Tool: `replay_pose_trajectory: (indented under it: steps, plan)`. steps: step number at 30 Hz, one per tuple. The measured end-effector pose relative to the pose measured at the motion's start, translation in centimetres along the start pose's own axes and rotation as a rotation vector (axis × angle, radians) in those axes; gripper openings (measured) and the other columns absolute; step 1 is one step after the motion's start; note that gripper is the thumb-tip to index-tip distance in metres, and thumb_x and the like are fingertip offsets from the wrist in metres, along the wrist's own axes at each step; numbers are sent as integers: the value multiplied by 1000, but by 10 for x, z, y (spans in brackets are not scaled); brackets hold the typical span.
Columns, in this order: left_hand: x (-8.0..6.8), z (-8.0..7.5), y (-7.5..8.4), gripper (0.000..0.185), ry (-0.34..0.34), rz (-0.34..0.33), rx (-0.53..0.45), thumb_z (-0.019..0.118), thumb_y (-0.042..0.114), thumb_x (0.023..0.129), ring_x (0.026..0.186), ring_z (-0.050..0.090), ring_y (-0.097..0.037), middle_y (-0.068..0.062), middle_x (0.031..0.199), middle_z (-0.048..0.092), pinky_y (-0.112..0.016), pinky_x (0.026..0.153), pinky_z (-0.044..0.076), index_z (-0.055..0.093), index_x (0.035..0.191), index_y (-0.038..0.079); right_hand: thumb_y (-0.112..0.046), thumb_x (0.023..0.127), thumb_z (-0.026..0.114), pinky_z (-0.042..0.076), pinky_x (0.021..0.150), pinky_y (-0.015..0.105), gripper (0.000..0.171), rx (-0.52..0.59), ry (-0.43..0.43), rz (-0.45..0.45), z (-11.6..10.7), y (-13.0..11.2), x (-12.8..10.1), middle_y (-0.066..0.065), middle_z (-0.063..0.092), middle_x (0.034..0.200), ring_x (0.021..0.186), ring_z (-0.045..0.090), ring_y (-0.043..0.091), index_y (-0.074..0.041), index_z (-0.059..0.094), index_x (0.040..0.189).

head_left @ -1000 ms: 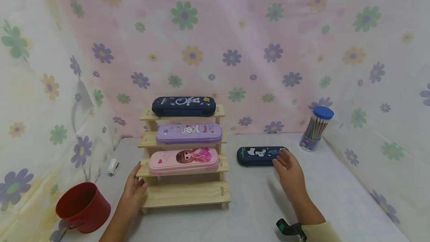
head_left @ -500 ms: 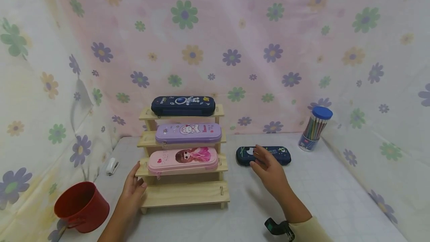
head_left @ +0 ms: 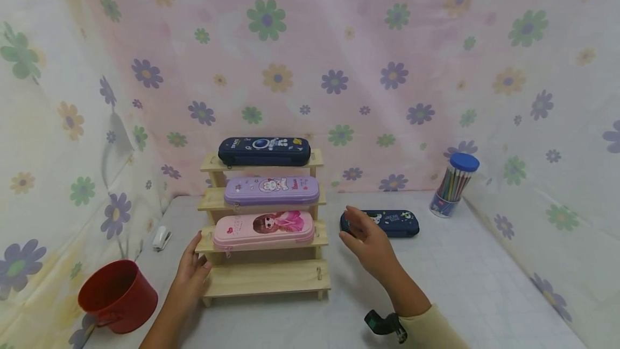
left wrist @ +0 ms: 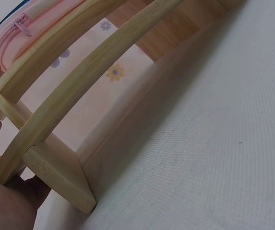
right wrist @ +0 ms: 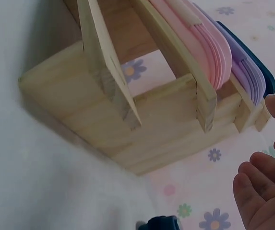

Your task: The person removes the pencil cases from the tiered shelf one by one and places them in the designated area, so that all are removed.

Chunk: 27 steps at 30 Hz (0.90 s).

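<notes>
Navy pencil case [head_left: 385, 223] with the panda print lies flat on the desk [head_left: 436, 284], just beyond the fingertips of the right hand [head_left: 366, 241], which hovers with relaxed, spread fingers and holds nothing. To that hand's left stands a wooden stepped rack [head_left: 266, 279]. A pink pencil case [head_left: 263, 229] sits on its second step, a purple pencil case [head_left: 271, 190] on the step above, and a dark blue space-print case [head_left: 263, 151] on the top step; the bottom step is bare wood. The left hand [head_left: 192, 272] rests against the rack's left side near the lower steps, its fingers touching the wood; the left wrist view shows the palm against the rack's lowest corner. Left of that hand sits a red pot [head_left: 118, 298], with a small white stapler [head_left: 161, 238] beyond it. Far to the right of the right hand, a blue-lidded tube of coloured pencils [head_left: 454, 185] stands by the flowered backdrop.
</notes>
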<state>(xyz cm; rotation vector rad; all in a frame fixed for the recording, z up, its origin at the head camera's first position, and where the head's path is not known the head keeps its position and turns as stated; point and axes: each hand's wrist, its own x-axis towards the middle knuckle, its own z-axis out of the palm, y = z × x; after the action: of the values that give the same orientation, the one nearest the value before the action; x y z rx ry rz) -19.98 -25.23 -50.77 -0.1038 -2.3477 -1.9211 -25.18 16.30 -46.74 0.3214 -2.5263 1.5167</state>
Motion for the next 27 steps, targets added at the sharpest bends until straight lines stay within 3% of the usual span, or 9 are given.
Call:
replay_pose_trajectory:
  steps: [5, 9, 13, 17, 19, 27]
  plan:
    - [-1, 0, 0, 73, 0, -15, 0, 42, 7, 111, 158, 11, -52, 0, 178, -2, -5, 106, 29, 2, 170, 24, -28, 98, 75, 46, 113, 41, 64, 6, -10, -8, 10, -9, -1, 0, 56, 155, 143, 54, 21, -25, 48, 156]
    - [-1, -1, 0, 74, 3, -34, 8, 41, 5, 110, 159, 10, -48, 2, 177, -2, -13, 116, 25, 2, 170, 24, -25, 97, 76, 47, 112, 39, 62, 26, -7, -30, 18, -18, 0, -1, 57, 153, 142, 55, 20, -26, 51, 154]
    - [0, -1, 2, 75, 3, -52, 1, 40, 3, 110, 161, 8, -43, 4, 177, -3, -33, 125, 19, 1, 170, 24, -23, 97, 76, 46, 112, 40, 62, 54, -18, -63, 27, -24, 1, 1, 57, 153, 143, 54, 22, -23, 51, 153]
    - [1, -1, 4, 75, 2, -77, -8, 40, 4, 110, 162, 8, -39, 7, 177, -4, -46, 126, 17, 0, 170, 26, -25, 96, 77, 46, 113, 43, 63, 74, -28, -79, 34, -32, 0, 2, 57, 153, 144, 53, 24, -17, 52, 154]
    - [1, -1, 4, 75, 1, -77, -3, 40, 4, 110, 162, 8, -39, 7, 177, -4, -43, 127, 18, 0, 170, 26, -27, 95, 79, 47, 112, 43, 64, 65, -23, -85, 37, -35, 0, 1, 58, 152, 142, 55, 25, -16, 53, 153]
    - [1, 1, 5, 75, 10, -50, 0, 40, 2, 109, 161, 8, -44, 2, 178, -3, -60, 124, 13, 0, 170, 22, -31, 94, 79, 44, 114, 41, 62, -7, -15, -132, 44, -42, -1, -6, 57, 152, 145, 51, 17, -24, 55, 150]
